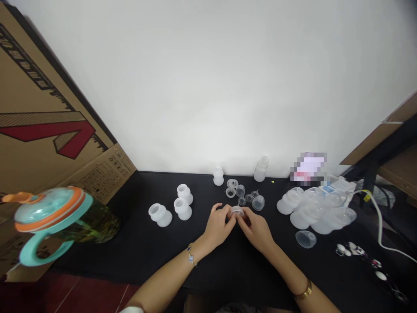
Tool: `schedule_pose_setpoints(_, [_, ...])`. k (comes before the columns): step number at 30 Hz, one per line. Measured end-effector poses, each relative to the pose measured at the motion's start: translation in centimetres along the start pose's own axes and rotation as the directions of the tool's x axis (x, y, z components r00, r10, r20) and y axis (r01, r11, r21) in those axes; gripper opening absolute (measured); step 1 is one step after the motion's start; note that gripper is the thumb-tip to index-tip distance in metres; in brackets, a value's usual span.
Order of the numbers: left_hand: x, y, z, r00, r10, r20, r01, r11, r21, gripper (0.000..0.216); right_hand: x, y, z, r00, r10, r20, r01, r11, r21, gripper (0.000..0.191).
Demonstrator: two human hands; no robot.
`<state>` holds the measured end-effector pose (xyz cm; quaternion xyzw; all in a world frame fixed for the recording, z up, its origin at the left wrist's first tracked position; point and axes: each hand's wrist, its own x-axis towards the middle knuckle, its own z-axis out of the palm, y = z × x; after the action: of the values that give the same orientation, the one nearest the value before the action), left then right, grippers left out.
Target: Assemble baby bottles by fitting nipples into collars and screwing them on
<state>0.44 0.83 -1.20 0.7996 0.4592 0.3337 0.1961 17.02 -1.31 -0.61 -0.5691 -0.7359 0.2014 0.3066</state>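
My left hand (218,224) and my right hand (258,229) meet at the middle of the black table. Between their fingertips they grip a small whitish bottle collar ring (237,211), with a translucent teat-like piece at its far side. Both hands are closed on it from opposite sides. Just beyond lie loose collar rings (232,184), a clear cap (258,202) and several small translucent teats (249,198). Three open white bottles (183,208) are grouped to the left of my left hand. Fingers partly cover the ring.
Several capped bottles (304,215) cluster at right, near a loose clear cap (306,239). By the wall stand a white bottle (218,176) and a capped bottle (261,169). A large teal-handled jug (94,221) and cardboard box (48,100) occupy the left; a white cable (379,221) the right.
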Motion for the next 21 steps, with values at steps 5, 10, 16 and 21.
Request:
schedule_pose_setpoints(5, [0.06, -0.02, -0.07, 1.0, -0.004, 0.006, 0.004, 1.0, -0.005, 0.02, -0.02, 0.07, 0.12, 1.0, -0.009, -0.004, 0.009, 1.0, -0.017, 0.025])
schedule_pose_setpoints(10, [0.1, -0.06, -0.1, 1.0, -0.013, 0.02, 0.013, 1.0, 0.001, 0.02, -0.01, 0.04, 0.21, 1.0, -0.007, 0.004, 0.007, 1.0, -0.015, 0.025])
schedule_pose_setpoints(16, [0.02, -0.12, -0.08, 1.0, -0.01, 0.024, 0.01, 1.0, 0.004, 0.021, -0.07, 0.1, 0.25, 1.0, -0.005, 0.005, 0.005, 1.0, -0.022, 0.026])
schedule_pose_setpoints(21, [0.01, -0.17, -0.06, 1.0, -0.011, 0.022, 0.011, 1.0, 0.006, 0.022, -0.06, 0.14, 0.25, 1.0, -0.015, 0.009, 0.015, 1.0, -0.023, 0.026])
